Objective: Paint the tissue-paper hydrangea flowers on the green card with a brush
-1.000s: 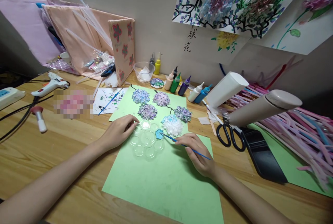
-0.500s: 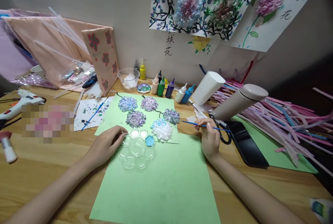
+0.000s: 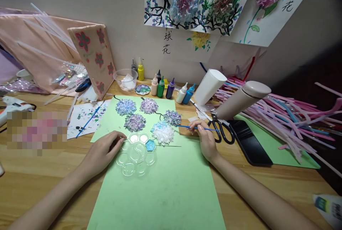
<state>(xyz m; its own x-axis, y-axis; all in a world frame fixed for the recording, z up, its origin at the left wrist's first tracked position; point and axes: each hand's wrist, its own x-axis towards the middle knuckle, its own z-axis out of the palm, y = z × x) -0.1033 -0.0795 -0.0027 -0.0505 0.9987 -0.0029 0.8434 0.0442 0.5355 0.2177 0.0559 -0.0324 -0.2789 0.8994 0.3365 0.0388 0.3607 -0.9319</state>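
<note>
My left hand is closed, thumb and forefinger together at the left rim of a clear flower-shaped paint palette. One well of the palette holds blue paint. Between the fingers of my right hand is a thin blue paintbrush, its tip pointing left, close to a fluffy white flower. Blue colour covers the flower's upper left part, and its thin stem lies to the right on green paper. Several purple and blue flowers lie behind it.
Paint bottles line the wall beside a clear tub. At right are scissors, a black phone, a tumbler and pink pipe cleaners. Another brush rests on paint-spotted paper at left.
The view has shifted, so most things sit farther left. My right hand has brought the paintbrush slightly nearer the white flower. My left hand stays at the palette.
</note>
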